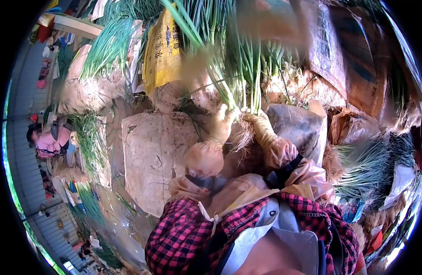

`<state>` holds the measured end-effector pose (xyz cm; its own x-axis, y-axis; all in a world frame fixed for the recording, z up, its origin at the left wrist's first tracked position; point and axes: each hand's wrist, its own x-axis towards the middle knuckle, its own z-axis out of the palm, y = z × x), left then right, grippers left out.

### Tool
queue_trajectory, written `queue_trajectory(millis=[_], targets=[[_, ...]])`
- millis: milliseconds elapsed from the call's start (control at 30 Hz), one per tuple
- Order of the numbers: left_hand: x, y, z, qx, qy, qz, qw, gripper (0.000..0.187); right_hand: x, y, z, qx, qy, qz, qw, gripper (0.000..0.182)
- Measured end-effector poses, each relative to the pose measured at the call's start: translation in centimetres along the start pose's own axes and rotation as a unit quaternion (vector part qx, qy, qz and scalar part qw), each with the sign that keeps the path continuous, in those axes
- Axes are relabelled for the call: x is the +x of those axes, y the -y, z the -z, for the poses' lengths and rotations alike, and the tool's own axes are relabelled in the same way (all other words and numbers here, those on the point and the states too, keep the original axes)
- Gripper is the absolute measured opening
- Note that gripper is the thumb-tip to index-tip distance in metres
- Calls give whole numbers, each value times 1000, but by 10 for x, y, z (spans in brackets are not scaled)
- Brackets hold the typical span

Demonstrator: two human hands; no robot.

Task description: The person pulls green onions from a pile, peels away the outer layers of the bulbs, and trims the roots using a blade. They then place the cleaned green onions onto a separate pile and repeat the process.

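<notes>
Gripping one bunch of green onions [238, 68], both gloved hands [240, 121] close just above its roots [242, 137]

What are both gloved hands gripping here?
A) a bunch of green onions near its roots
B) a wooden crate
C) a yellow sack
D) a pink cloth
A: the left hand and right hand clasp the bunch of green onions just above its roots.

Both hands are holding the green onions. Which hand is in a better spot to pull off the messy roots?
Probably the right hand. It grips the green onions low down, right beside the hairy roots. The left hand holds the stalks just above, so it could keep the bunch steady.
</notes>
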<state>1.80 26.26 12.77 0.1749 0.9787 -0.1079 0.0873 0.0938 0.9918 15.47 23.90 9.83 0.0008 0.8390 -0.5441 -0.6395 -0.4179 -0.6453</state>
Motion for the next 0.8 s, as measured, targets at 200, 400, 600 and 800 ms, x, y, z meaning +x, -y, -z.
queue_trajectory(millis=[200, 400, 600, 800], targets=[[-2, 2, -19, 187, 12, -81, 979, 27, 4, -6, 10, 28, -1, 49, 998, 22], [-3, 40, 4, 269, 18, -17, 963, 34, 2, -3, 6, 21, -3, 40, 999, 22], [3, 31, 8, -52, 25, 147, 987, 32, 0, -4, 7, -53, 22, 59, 997, 23], [5, -7, 0, 247, 62, 108, 961, 34, 4, -8, 9, -52, 3, 55, 997, 24]])
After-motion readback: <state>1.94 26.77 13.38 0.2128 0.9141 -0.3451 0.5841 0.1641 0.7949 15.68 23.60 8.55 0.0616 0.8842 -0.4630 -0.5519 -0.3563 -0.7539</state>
